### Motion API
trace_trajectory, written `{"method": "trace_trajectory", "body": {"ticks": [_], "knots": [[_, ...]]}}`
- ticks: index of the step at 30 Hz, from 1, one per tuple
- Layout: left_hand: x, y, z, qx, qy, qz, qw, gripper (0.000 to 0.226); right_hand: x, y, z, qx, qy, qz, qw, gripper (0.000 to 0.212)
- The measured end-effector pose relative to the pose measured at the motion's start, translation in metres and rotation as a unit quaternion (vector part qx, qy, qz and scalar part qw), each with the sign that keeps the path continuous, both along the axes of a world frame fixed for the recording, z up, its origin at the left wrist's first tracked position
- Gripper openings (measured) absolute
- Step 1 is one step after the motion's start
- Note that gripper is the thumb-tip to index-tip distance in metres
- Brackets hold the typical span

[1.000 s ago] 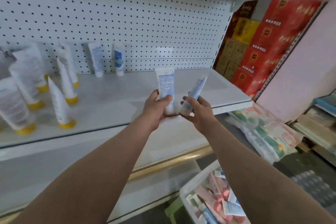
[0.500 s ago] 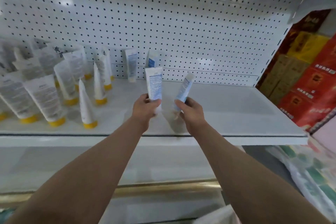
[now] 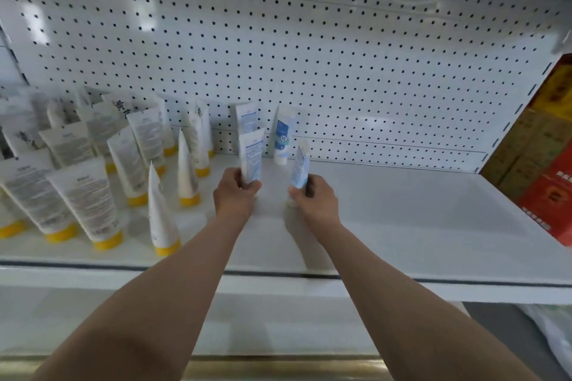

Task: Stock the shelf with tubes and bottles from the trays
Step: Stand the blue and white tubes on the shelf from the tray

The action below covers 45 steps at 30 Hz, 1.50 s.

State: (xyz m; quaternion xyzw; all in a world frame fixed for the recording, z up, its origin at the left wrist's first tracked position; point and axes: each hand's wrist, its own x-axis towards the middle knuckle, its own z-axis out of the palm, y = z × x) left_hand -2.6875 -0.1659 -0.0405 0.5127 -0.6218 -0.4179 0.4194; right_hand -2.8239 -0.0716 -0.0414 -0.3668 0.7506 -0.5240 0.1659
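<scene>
A white shelf (image 3: 418,219) runs across the view, backed by a white pegboard wall (image 3: 309,56). Its left part is filled with rows of white tubes with yellow caps (image 3: 83,204), standing cap-down and leaning back. The right part of the shelf is bare. At the far edge, near the middle, two blue-and-white tubes (image 3: 283,136) stand against the pegboard. Red and yellow cartons (image 3: 544,145) sit beyond the shelf's right end.

Two bare arms reach in from the near edge. The left hand (image 3: 236,195) has its fingers closed round the lower end of a white tube with blue print (image 3: 251,155), held upright. Just right of it, the right hand (image 3: 315,198) grips a second, narrower-looking blue-and-white tube (image 3: 300,165) the same way, slightly tilted. Both tubes are over the shelf's middle, in front of the two standing tubes; whether their caps touch the shelf cannot be told.

The step in hand appears to be placing this pair. The next move likely calls for setting each cap flat on the shelf in front of the matching tubes, steadying them upright, then letting go. No tray is in view.
</scene>
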Motion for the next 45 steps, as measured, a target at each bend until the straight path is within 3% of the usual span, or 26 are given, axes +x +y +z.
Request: {"method": "trace_trajectory", "body": {"ticks": [6,17,28,34,45], "knots": [[-0.011,-0.03,0.0,0.0,-0.024,0.023,0.999,0.033,-0.013,-0.032,0.0,0.045,0.065,0.015,0.997,0.016],[-0.018,-0.053,-0.011,-0.015,-0.055,0.046,0.997,0.027,-0.01,-0.069,-0.012,-0.007,0.069,0.014,0.998,0.022],[-0.02,-0.056,-0.013,-0.029,-0.074,0.062,0.995,0.03,-0.011,-0.073,-0.017,0.009,0.105,-0.008,0.994,0.025],[-0.022,-0.056,-0.013,-0.035,-0.091,0.069,0.993,0.032,-0.011,-0.075,-0.017,0.001,0.064,-0.024,0.998,0.028],[-0.022,-0.057,-0.015,-0.04,-0.094,0.067,0.993,0.028,-0.012,-0.079,-0.021,0.007,0.123,-0.034,0.992,0.026]]}}
